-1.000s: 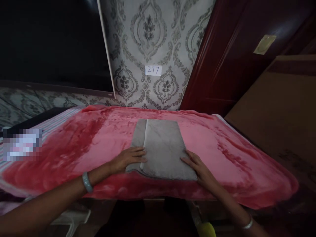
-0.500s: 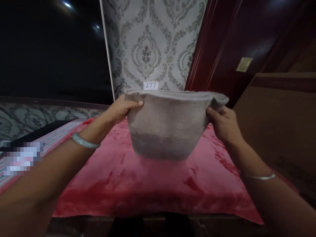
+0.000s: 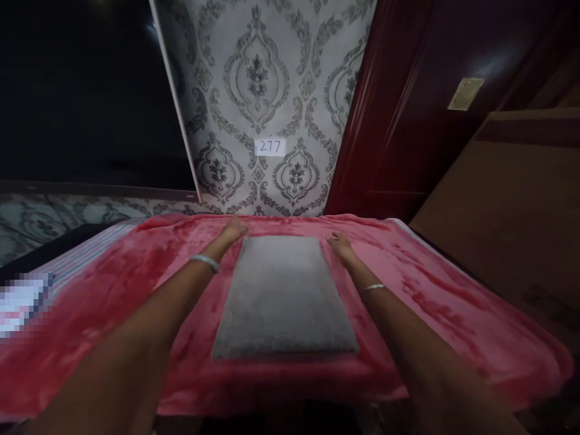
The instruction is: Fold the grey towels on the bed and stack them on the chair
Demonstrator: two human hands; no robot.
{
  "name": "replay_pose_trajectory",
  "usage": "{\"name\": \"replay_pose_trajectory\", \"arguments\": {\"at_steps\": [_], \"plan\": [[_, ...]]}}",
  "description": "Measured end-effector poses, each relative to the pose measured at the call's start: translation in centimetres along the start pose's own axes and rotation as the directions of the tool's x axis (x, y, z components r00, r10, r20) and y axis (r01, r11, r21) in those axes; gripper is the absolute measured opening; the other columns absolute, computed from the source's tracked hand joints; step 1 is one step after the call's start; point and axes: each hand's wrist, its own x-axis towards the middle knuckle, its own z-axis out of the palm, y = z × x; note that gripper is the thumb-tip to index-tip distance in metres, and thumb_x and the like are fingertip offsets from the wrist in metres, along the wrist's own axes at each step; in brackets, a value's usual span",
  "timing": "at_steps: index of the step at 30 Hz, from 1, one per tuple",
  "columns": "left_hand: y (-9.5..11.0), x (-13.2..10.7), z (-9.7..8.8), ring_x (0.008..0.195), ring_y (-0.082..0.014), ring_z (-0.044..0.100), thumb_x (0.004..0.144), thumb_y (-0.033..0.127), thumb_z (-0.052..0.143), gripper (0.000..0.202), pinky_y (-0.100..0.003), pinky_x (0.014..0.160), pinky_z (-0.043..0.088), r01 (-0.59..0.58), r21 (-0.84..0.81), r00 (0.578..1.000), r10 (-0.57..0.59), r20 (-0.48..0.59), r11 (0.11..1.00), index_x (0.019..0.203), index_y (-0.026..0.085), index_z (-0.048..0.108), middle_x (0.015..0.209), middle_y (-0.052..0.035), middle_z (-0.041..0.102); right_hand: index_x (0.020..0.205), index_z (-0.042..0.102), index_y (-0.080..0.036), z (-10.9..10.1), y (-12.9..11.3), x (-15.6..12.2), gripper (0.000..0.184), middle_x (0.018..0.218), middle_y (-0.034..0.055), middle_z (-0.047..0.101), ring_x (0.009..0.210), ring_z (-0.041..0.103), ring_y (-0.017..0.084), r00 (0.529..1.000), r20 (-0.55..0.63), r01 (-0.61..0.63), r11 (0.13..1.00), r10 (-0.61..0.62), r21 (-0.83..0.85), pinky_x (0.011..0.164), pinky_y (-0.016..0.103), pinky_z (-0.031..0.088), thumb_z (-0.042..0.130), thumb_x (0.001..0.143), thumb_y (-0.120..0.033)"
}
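Note:
A grey plush cloth [image 3: 290,296], like a small mat or folded towel, lies flat on the red fleece blanket [image 3: 385,368]. Just beyond its far left corner is my left hand [image 3: 234,229], open with fingers stretched forward and somewhat blurred. My right hand [image 3: 341,245] hovers beside the far right corner, its fingers loosely bent and apart. Neither hand holds the cloth. Both seem slightly clear of its edges.
A patterned wall with a paper label [image 3: 270,147] reading 277 stands behind the blanket. At the left is a large black screen [image 3: 90,96]; at the right, a brown cardboard box [image 3: 507,199] and dark red panelling [image 3: 389,121]. Striped fabric [image 3: 86,248] shows at left.
The grey cloth, earlier held up between both hands, now lies flat on the blanket. Both hands have let go and sit farther forward and closer together. The view has shifted slightly.

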Motion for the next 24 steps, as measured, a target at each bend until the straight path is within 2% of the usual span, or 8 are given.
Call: {"name": "replay_pose_trajectory", "arguments": {"at_steps": [3, 5, 7, 9, 11, 15, 20, 24], "plan": [[-1.0, -1.4, 3.1, 0.151, -0.0318, 0.037, 0.083, 0.034, 0.061, 0.064, -0.049, 0.126, 0.027, -0.156, 0.110, 0.985, 0.146, 0.090, 0.982, 0.144, 0.014, 0.054, 0.155, -0.0158, 0.051, 0.129, 0.067, -0.018, 1.8, 1.4, -2.3, 0.045, 0.137, 0.0169, 0.065, 0.134, 0.055, 0.030, 0.998, 0.043, 0.049, 0.988, -0.043, -0.144, 0.119, 0.052, 0.035, 0.064, 0.088, -0.038], [-0.9, -2.5, 5.3, 0.154, -0.0297, 0.031, 0.091, 0.036, 0.053, 0.062, -0.050, 0.128, 0.021, -0.335, 0.249, 0.931, 0.279, 0.234, 0.909, 0.149, 0.017, 0.050, 0.162, -0.0138, 0.042, 0.141, 0.061, -0.018, 3.0, 1.4, -4.7, 0.055, 0.154, 0.0171, 0.052, 0.147, 0.041, 0.031, 0.959, 0.230, 0.232, 0.922, -0.163, -0.311, 0.124, 0.053, 0.026, 0.063, 0.091, -0.040], [-0.9, -3.9, 7.3, 0.157, -0.0301, 0.025, 0.097, 0.037, 0.045, 0.060, -0.056, 0.128, 0.014, -0.477, 0.370, 0.860, 0.336, 0.385, 0.797, 0.154, 0.020, 0.045, 0.167, -0.0123, 0.034, 0.153, 0.049, -0.022, 4.0, 1.4, -7.7, 0.063, 0.166, 0.0144, 0.034, 0.155, 0.025, 0.033, 0.820, 0.519, 0.493, 0.757, -0.240, -0.428, 0.125, 0.059, 0.020, 0.059, 0.095, -0.046], [-1.3, -5.2, 8.9, 0.158, -0.0308, 0.021, 0.101, 0.038, 0.040, 0.056, -0.061, 0.127, 0.011, -0.516, 0.434, 0.828, 0.299, 0.475, 0.739, 0.155, 0.025, 0.044, 0.168, -0.0104, 0.030, 0.159, 0.040, -0.029, 4.7, 1.4, -10.7, 0.067, 0.171, 0.0098, 0.021, 0.158, 0.012, 0.034, 0.663, 0.717, 0.655, 0.630, -0.215, -0.417, 0.124, 0.065, 0.014, 0.056, 0.098, -0.052], [-2.0, -6.2, 9.9, 0.158, -0.0311, 0.020, 0.103, 0.040, 0.036, 0.055, -0.063, 0.126, 0.012, -0.512, 0.471, 0.821, 0.249, 0.514, 0.718, 0.156, 0.027, 0.043, 0.169, -0.0095, 0.029, 0.162, 0.034, -0.030, 5.0, 1.6, -12.9, 0.067, 0.173, 0.0072, 0.016, 0.159, 0.003, 0.033, 0.603, 0.779, 0.700, 0.585, -0.175, -0.410, 0.124, 0.067, 0.008, 0.051, 0.102, -0.054], [-3.0, -6.8, 10.2, 0.158, -0.0307, 0.021, 0.104, 0.043, 0.033, 0.056, -0.063, 0.125, 0.013, -0.522, 0.484, 0.819, 0.254, 0.515, 0.702, 0.157, 0.028, 0.040, 0.169, -0.0095, 0.029, 0.163, 0.028, -0.030, 4.5, 1.4, -14.4, 0.067, 0.173, 0.0062, 0.011, 0.159, -0.003, 0.033, 0.594, 0.797, 0.681, 0.596, -0.111, -0.425, 0.124, 0.066, 0.002, 0.048, 0.104, -0.052], [-2.7, -6.8, 9.9, 0.157, -0.0309, 0.022, 0.104, 0.043, 0.032, 0.056, -0.063, 0.125, 0.015, -0.522, 0.485, 0.822, 0.262, 0.506, 0.702, 0.158, 0.028, 0.040, 0.169, -0.0098, 0.030, 0.163, 0.027, -0.035, 2.2, 1.2, -17.7, 0.070, 0.172, 0.0044, 0.013, 0.159, 0.000, 0.032, 0.512, 0.852, 0.682, 0.655, -0.108, -0.327, 0.125, 0.065, 0.005, 0.054, 0.101, -0.053], [-1.9, -6.9, 9.8, 0.155, -0.0332, 0.028, 0.104, 0.036, 0.035, 0.053, -0.061, 0.125, 0.019, -0.522, 0.484, 0.833, 0.300, 0.465, 0.702, 0.153, 0.021, 0.047, 0.165, -0.0141, 0.037, 0.163, 0.028, -0.036, -0.6, 1.7, -22.3, 0.071, 0.171, 0.0027, 0.021, 0.159, 0.007, 0.030, 0.543, 0.827, 0.646, 0.703, -0.148, -0.298, 0.127, 0.062, 0.007, 0.058, 0.100, -0.050]]}}
